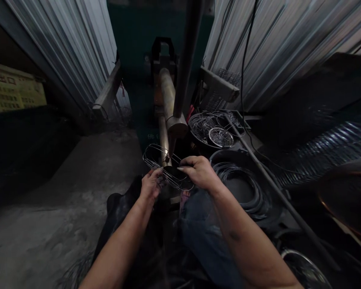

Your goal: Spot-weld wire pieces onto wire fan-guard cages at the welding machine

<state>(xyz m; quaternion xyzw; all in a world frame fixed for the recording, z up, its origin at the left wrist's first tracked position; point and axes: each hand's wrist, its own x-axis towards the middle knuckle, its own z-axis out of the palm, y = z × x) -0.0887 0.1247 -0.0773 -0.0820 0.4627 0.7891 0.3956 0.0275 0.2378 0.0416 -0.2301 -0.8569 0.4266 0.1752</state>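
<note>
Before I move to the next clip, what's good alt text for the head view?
The left hand holds a rounded wire frame at the tip of a brass-coloured machine bar, with the right hand at the frame's other side. Coiled wire lies in a dark tub to the right.

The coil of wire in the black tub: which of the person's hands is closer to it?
Right: the right hand is a little left of the coil of wire; the left hand is farther left, across the wire frame.

Bare forearms [239, 228], blue denim-like trousers [203, 230]
</note>
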